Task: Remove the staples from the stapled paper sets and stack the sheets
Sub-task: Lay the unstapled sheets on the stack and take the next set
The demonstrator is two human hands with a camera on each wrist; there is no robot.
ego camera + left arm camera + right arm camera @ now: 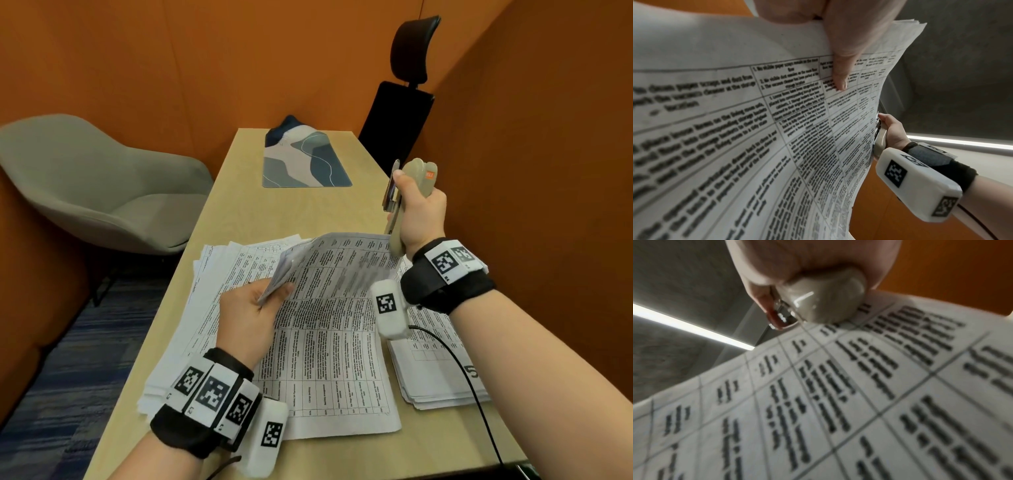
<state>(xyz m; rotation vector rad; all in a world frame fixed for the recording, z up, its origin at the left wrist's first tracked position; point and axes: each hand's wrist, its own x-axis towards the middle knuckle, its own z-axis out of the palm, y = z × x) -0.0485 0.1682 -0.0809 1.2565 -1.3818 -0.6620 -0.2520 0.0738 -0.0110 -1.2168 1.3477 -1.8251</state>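
My left hand (pixel 263 301) pinches the left corner of a printed paper set (pixel 329 329) and lifts that far edge off the table; in the left wrist view my thumb (pixel 840 76) lies across the paper set (pixel 756 129). My right hand (pixel 416 212) grips a beige stapler-type tool (pixel 409 192) upright above the set's far right corner. The tool's rounded end (pixel 824 301) touches the paper set (pixel 838 402) in the right wrist view. No staple is visible.
A loose pile of printed sheets (pixel 205 274) lies under and left of the held set. Another stack (pixel 435 370) sits at the right. A patterned mat (pixel 305 157) lies farther back on the wooden table (pixel 260 212). A grey chair (pixel 96 185) stands at the left, a black chair (pixel 397 116) behind.
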